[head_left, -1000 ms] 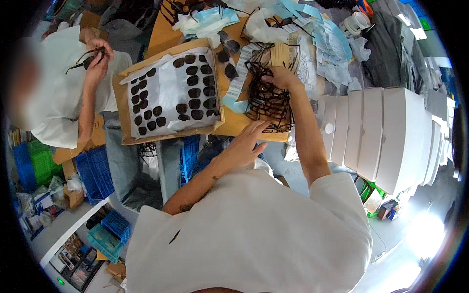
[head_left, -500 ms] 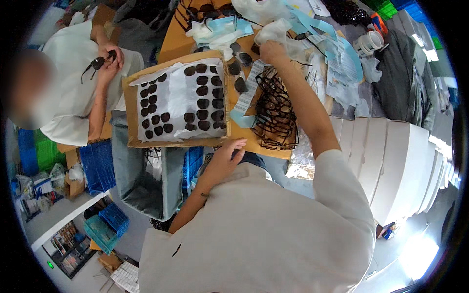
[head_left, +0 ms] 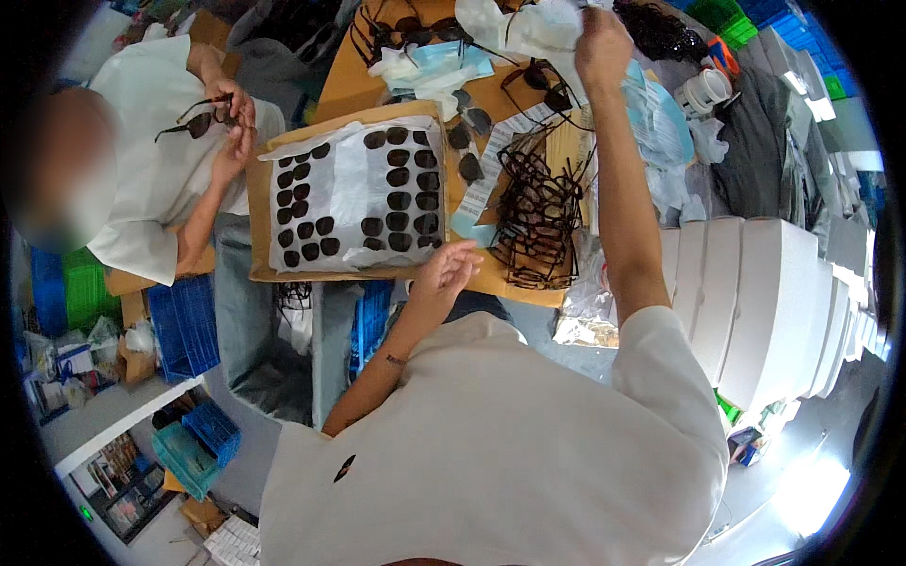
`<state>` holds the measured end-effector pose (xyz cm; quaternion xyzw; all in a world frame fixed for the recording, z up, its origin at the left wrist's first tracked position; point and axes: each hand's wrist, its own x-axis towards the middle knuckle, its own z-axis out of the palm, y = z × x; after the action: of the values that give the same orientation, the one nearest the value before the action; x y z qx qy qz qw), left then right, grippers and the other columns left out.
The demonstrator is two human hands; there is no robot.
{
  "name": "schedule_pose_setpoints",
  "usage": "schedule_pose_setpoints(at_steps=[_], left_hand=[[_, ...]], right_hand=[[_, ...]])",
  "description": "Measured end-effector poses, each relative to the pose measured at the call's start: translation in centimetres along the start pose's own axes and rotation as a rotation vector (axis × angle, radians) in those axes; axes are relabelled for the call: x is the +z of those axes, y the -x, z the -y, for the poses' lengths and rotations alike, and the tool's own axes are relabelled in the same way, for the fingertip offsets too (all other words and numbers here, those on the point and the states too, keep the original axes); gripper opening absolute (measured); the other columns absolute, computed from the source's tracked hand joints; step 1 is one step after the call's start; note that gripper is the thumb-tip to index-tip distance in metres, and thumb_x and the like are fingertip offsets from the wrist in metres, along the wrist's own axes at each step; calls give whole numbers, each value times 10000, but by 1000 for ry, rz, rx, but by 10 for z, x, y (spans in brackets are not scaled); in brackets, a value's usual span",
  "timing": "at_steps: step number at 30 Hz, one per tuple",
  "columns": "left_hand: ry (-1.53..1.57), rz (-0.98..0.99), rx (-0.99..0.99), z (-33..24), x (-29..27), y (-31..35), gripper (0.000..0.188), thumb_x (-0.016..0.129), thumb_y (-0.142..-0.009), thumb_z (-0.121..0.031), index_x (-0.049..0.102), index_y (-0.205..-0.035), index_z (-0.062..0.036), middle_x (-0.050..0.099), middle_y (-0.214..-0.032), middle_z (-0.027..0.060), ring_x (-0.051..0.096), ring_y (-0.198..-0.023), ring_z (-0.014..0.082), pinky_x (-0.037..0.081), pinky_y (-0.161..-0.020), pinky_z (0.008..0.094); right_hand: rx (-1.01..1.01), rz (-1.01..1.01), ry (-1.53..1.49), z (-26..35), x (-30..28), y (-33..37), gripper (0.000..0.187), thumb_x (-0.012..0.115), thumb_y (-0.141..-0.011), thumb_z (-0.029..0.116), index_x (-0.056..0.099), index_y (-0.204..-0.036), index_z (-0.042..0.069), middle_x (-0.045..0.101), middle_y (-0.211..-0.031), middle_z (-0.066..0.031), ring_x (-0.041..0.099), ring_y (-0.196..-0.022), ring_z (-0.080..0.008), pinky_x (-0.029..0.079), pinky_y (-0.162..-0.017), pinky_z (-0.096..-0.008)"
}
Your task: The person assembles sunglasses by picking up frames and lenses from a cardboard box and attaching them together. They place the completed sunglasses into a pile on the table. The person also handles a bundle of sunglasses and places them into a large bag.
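My right hand (head_left: 602,52) is stretched to the table's far side, its fingers closed beside crumpled white wrapping (head_left: 547,28); what they hold is hidden. Below it lies a pair of dark sunglasses (head_left: 540,77) with spread temples. A heap of dark eyeglass frames (head_left: 538,212) lies nearer to me. My left hand (head_left: 448,272) hovers by the table's near edge, fingers apart and holding nothing. Close to it is a shallow cardboard box (head_left: 262,212) lined with white paper, where dark sunglass lenses (head_left: 399,177) sit in pairs. Several loose lenses (head_left: 469,168) rest between box and heap.
At the left, a co-worker's hands (head_left: 236,123) hold sunglasses (head_left: 198,123). A grey fabric bin (head_left: 264,330) stands below the box. Blue film (head_left: 651,123) and a white tape roll (head_left: 703,91) lie at the far right; white cartons (head_left: 764,302) line the right side.
My right hand has moved farther away and to the right, and wrapping has shifted, uncovering the sunglasses. My left hand has risen slightly rightward. The co-worker's sunglasses have turned and moved.
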<state>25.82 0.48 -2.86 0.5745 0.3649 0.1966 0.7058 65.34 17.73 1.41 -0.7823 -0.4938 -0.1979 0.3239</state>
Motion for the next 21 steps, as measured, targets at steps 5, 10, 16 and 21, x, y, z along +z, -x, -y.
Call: schedule_pose_setpoints(at_steps=[5, 10, 16, 21], left_hand=[[302, -192, 98, -2, -15, -27, 335, 497, -1032, -239, 499, -1310, -54, 632, -1137, 95, 638, -1028, 181, 522, -894, 315], [30, -103, 56, 19, -39, -35, 334, 532, -1014, -338, 542, -1186, -51, 624, -1056, 71, 622, -950, 156, 530, -830, 316], [-9, -50, 331, -3, -14, 28, 304, 509, -1015, -270, 556, -1190, -26, 584, -1230, 83, 546, -1107, 193, 460, -914, 352], [-107, -256, 581, -1, -25, 36, 357, 402, -1056, -283, 566, -1201, 0, 622, -1213, 113, 580, -1118, 267, 420, -1004, 365]], right_hand=[[189, -127, -709, 55, -91, 57, 125, 549, -957, 92, 638, -1010, 22, 683, -930, -117, 645, -831, -215, 508, -783, -317], [357, 749, -1190, 154, -136, 218, 231, 546, -958, 44, 569, -1183, -4, 623, -1078, -71, 554, -1000, -163, 434, -937, -312], [792, 706, -1519, 197, -129, 321, 131, 567, -943, 47, 640, -1030, -17, 644, -932, -33, 570, -851, -119, 480, -778, -273], [885, 696, -1498, 216, -126, 329, 227, 602, -912, 33, 589, -1137, 1, 658, -981, -64, 625, -833, -143, 507, -804, -293]])
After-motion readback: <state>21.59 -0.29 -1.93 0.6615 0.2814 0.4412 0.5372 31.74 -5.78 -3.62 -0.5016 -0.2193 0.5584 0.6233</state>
